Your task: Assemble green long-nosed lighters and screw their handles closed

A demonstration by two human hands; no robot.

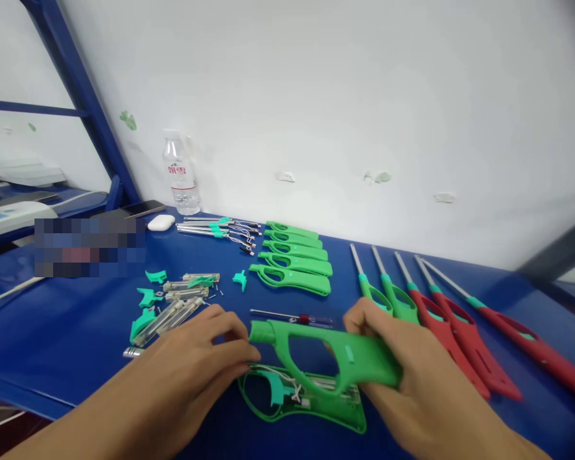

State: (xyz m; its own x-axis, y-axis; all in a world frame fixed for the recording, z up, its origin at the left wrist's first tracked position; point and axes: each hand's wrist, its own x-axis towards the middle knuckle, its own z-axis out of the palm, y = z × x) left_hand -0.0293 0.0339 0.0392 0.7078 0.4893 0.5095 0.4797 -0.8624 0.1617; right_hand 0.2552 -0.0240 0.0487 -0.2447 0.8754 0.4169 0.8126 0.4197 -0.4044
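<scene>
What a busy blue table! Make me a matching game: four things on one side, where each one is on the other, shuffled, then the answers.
Things
1. Clear plastic bottle
2. Lifted green plastic handle shell
3. Slim metal screwdriver
4. Red-handled lighters with metal tubes

Places
A. Lying just beyond the lifted shell
B. On the right side of the blue metal-look table
C. Standing near the white wall
D. Held in the right hand

Pairs: 1-C, 2-D, 3-A, 4-B
</scene>
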